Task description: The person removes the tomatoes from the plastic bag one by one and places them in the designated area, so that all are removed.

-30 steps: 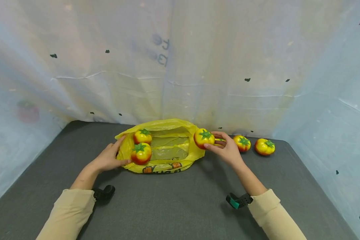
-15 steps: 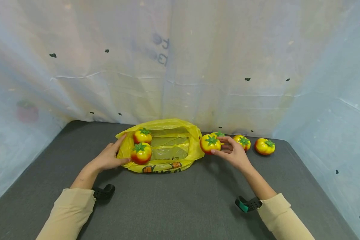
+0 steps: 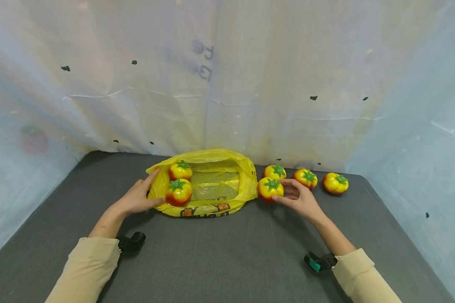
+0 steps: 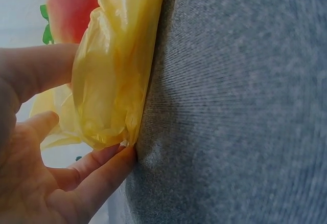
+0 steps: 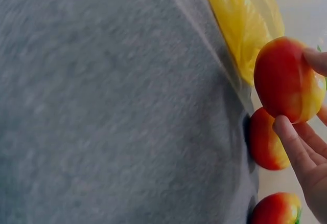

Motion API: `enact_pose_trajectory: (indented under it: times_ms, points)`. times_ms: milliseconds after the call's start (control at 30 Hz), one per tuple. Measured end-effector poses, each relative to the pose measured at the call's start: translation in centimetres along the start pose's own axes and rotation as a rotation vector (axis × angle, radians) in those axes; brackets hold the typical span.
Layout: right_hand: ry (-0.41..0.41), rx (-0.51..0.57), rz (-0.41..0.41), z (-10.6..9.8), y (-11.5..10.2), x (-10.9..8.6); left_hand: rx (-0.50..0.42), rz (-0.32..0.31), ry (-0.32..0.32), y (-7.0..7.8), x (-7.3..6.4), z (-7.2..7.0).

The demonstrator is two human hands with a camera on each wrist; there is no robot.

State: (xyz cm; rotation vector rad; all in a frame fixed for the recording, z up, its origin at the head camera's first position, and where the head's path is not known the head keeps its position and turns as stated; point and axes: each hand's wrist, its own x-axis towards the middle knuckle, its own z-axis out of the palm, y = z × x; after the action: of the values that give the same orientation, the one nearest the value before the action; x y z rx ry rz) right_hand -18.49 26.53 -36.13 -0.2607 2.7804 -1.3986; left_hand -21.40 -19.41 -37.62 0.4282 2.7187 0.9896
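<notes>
A yellow plastic bag (image 3: 246, 179) lies with its mouth open upward in the head view. Inside its left end sit two red-and-yellow tomatoes with green leafy tops, one tomato (image 3: 178, 192) nearer and another tomato (image 3: 180, 170) behind. My left hand (image 3: 138, 198) holds the bag's left side, its thumb at the front rim and other fingers spread along the outside; in the left wrist view the thumb tip is hidden by plastic. My right hand (image 3: 301, 202) grips a tomato (image 3: 270, 189) between thumb and fingers, just right of the bag.
Behind the held tomato rests another tomato (image 3: 274, 171). Two more stand farther right, a middle tomato (image 3: 305, 178) and an end tomato (image 3: 335, 183). The dark grey table (image 3: 227, 256) is bordered by a pale plastic sheet (image 3: 250, 113) at the back and sides.
My right hand has moved the tomato rightward and toward me, from the bag's right rim to outside it. The tomato behind has come into view. My left hand stays put.
</notes>
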Motion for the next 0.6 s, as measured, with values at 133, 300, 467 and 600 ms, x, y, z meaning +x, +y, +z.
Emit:
enact_pose_trajectory:
  times_ms: [133, 300, 467, 600]
  points:
    - [-0.008, -0.010, 0.007, -0.1, 0.7, 0.0, 0.004, 0.003, 0.003, 0.0, 0.0, 0.0]
    - [-0.019, -0.011, 0.015, -0.1, 1.3, -0.2, 0.002, 0.001, -0.001, 0.1, -0.1, -0.1]
    - [-0.021, 0.000, 0.012, 0.0, 1.8, -0.4, -0.003, -0.009, -0.006, 0.2, -0.1, -0.1]
    - [-0.013, 0.002, 0.027, 0.0, 2.1, -0.6, -0.011, -0.013, -0.006, 0.2, -0.2, 0.0]
